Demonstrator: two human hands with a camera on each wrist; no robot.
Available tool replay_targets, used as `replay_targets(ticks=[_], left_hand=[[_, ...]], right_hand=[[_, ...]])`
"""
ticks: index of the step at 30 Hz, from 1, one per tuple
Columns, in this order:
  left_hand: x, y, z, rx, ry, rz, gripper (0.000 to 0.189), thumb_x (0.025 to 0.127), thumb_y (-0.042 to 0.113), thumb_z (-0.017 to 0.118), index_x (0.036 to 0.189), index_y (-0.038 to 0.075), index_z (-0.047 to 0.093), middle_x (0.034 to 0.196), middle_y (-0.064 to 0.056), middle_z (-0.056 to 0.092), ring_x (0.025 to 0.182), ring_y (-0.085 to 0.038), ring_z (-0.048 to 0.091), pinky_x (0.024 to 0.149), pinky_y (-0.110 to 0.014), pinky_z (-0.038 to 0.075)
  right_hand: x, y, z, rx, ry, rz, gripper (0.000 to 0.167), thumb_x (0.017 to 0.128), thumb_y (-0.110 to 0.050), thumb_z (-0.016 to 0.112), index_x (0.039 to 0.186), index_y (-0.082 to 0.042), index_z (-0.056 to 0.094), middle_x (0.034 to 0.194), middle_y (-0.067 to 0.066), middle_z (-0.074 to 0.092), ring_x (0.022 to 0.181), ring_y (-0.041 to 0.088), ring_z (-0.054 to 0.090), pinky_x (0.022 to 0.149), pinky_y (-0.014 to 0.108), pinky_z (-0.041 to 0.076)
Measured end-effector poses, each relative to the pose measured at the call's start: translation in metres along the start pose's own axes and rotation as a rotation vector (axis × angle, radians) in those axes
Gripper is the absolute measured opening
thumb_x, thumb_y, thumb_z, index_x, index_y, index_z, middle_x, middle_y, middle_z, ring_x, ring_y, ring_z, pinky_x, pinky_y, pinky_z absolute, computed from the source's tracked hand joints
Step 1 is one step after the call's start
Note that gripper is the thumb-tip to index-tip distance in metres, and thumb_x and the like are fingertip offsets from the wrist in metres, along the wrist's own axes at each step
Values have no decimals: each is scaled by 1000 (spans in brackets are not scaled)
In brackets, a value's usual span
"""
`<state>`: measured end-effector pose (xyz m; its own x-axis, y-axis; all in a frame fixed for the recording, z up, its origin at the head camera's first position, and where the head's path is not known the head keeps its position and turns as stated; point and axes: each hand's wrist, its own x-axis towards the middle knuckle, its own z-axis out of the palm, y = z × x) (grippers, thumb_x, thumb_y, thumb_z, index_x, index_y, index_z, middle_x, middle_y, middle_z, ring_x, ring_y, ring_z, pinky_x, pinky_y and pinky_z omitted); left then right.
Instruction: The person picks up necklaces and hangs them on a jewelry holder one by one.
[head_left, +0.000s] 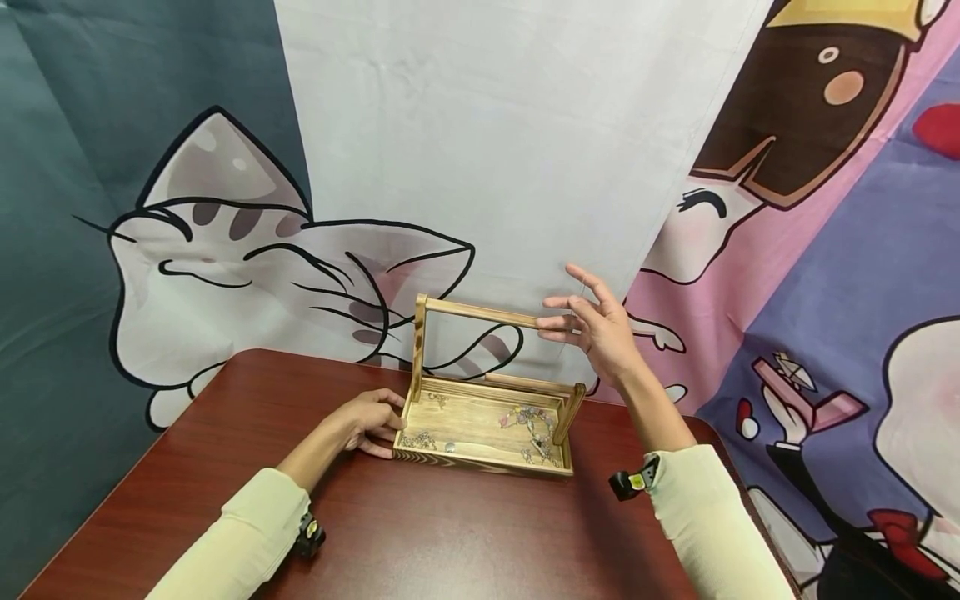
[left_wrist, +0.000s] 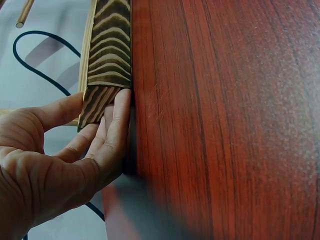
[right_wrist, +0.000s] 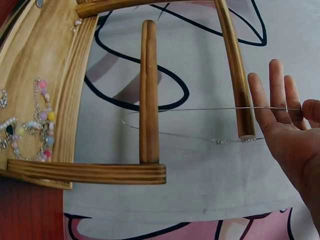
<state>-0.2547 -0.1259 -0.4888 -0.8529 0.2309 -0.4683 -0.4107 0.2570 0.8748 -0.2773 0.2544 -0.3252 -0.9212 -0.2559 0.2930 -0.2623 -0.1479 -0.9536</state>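
A wooden jewelry stand (head_left: pixel 483 464) has a shallow tray base, an upper rod (head_left: pixel 480 312) on the left post, and a lower rod (right_wrist: pixel 149 90) on the short right post. My left hand (head_left: pixel 375 422) grips the tray's left end, thumb and fingers on opposite sides of the wood (left_wrist: pixel 102 100). Raised near the upper rod's free right end, my right hand (head_left: pixel 600 329) pinches a thin silver necklace (right_wrist: pixel 200 108). In the right wrist view its chain loops leftward from the fingers, overlapping both rods. A more ornate part (right_wrist: pixel 234 142) hangs close to the upper rod's tip.
In the tray lie a pastel bead bracelet (right_wrist: pixel 48 125), silver pieces (head_left: pixel 418 440) at the left front and a small round silver piece (head_left: pixel 450 447). The stand sits on a red-brown table (head_left: pixel 450 533). A printed cloth (head_left: pixel 480 125) hangs right behind.
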Motion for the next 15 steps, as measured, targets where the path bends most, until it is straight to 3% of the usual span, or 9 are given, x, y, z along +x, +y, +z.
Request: replay_targets(ticks=[15], left_hand=[[1,-1,1,2,-2,4,52,103,-1,69,152,1,51,116,-23,76,97,-27,77,76,-49,72]], right_hand=[[6,5,7,1,12,2,55,123,-13,42,177,-17,33,115,-1,82,95,21,85,92,43,72]])
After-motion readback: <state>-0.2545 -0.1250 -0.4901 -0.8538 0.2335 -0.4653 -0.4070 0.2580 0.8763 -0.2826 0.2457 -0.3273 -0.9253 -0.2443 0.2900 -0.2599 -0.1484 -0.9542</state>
